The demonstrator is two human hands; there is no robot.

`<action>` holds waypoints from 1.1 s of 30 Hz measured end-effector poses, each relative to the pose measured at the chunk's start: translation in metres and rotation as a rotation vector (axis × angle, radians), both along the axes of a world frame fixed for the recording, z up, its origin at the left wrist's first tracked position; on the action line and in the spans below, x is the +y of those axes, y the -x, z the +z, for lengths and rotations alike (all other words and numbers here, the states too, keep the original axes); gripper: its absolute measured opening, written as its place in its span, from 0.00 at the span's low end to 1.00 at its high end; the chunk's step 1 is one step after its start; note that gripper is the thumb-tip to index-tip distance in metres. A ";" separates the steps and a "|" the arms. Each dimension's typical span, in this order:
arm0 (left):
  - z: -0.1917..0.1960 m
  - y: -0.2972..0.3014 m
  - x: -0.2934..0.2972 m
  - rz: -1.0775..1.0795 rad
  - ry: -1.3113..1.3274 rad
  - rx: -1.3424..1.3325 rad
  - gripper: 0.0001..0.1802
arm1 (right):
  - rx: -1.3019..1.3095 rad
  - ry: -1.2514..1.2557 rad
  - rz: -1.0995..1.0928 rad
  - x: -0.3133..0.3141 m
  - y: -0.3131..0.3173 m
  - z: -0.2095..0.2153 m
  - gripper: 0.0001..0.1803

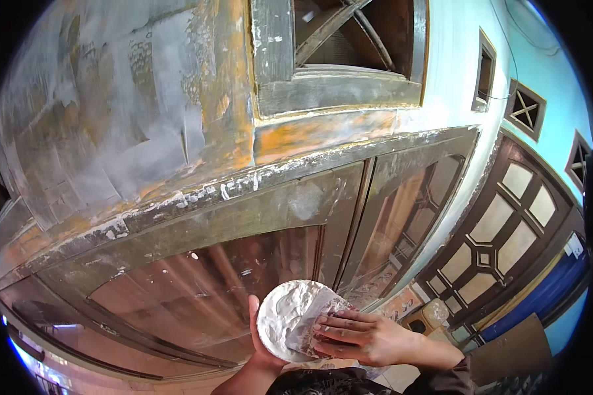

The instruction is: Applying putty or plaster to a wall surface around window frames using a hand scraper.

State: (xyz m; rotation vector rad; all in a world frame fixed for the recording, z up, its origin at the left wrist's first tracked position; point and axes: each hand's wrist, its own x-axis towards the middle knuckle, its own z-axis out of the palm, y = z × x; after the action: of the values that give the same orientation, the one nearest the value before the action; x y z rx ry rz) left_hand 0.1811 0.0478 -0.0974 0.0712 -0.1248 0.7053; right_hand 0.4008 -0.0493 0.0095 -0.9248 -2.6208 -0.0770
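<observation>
At the lower middle, a round tub of white paste, like wall putty, rests in my left hand. My left thumb lies along the tub's outer side; the other fingers are hidden beneath it. A flat, paste-smeared scraper lies tilted over the right part of the tub, against the paste. My right hand grips this scraper, several fingers laid across its top face and the thumb out of sight. White paste marks the right fingers.
Ahead stands a wall with patchy grey, white and orange coating. Below it are wood-framed glass panels, spotted with white. A crossed wooden vent sits above. To the right are a brown door, a blue rolled item and a brown board.
</observation>
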 end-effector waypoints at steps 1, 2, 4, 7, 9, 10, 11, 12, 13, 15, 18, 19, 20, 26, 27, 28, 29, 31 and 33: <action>-0.004 -0.001 0.000 -0.022 -0.028 -0.013 0.56 | -0.073 0.000 -0.017 -0.002 -0.001 -0.001 0.30; -0.005 0.000 -0.001 -0.010 -0.026 -0.010 0.56 | -0.071 0.001 -0.004 0.001 -0.002 0.001 0.30; -0.007 0.002 -0.003 0.024 0.039 -0.010 0.55 | -0.004 -0.026 0.056 0.005 -0.004 0.008 0.30; -0.003 0.000 -0.001 0.025 0.043 0.017 0.54 | -0.027 0.018 0.048 0.002 -0.006 0.004 0.30; 0.003 0.000 -0.001 0.024 0.060 -0.034 0.54 | 0.000 0.046 0.058 0.003 -0.008 0.009 0.29; 0.004 0.001 0.000 0.053 0.054 0.019 0.53 | 0.001 0.048 0.060 0.003 -0.009 0.007 0.29; 0.003 0.003 0.000 0.086 0.049 0.073 0.53 | -0.019 0.064 0.063 0.004 -0.009 0.003 0.30; 0.003 0.004 -0.001 0.092 0.052 0.075 0.53 | -0.038 0.080 0.066 0.005 -0.008 0.000 0.30; 0.002 0.005 -0.002 0.045 0.041 -0.002 0.53 | -0.036 0.083 0.071 0.006 -0.009 0.003 0.30; -0.005 0.005 0.000 0.018 0.007 -0.060 0.53 | -0.026 0.078 0.094 0.006 -0.010 0.014 0.32; -0.010 0.006 0.006 0.083 0.017 0.036 0.53 | 0.002 0.136 0.099 0.009 -0.010 0.010 0.32; -0.008 0.008 0.005 0.047 -0.002 0.004 0.52 | 0.003 0.138 0.099 0.010 -0.012 0.015 0.32; -0.012 0.010 0.004 0.122 0.026 0.166 0.52 | 0.181 0.172 0.103 0.012 -0.015 0.026 0.33; 0.008 0.008 0.000 -0.082 0.061 -0.304 0.54 | 1.761 0.709 0.082 0.019 -0.024 -0.029 0.19; 0.005 0.008 0.003 -0.066 0.101 -0.227 0.54 | 1.831 0.714 0.167 0.026 -0.023 -0.035 0.24; 0.004 0.008 0.005 -0.051 0.139 -0.150 0.55 | 1.831 0.708 0.159 0.030 -0.021 -0.040 0.24; 0.012 0.009 0.001 -0.103 0.222 -0.312 0.54 | 1.938 0.786 0.136 0.035 -0.017 -0.043 0.24; 0.000 0.009 0.004 -0.006 0.138 -0.053 0.53 | 2.056 0.898 0.123 0.041 -0.017 -0.053 0.25; -0.010 0.010 0.008 0.096 0.025 0.124 0.52 | 2.087 0.904 0.157 0.043 -0.014 -0.055 0.25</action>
State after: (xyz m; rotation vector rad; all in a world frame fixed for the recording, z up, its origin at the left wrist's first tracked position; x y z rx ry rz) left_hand 0.1710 0.0556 -0.1074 0.0967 0.0060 0.7958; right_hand 0.4147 -0.0063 -0.0455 -0.3654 -0.5908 1.3348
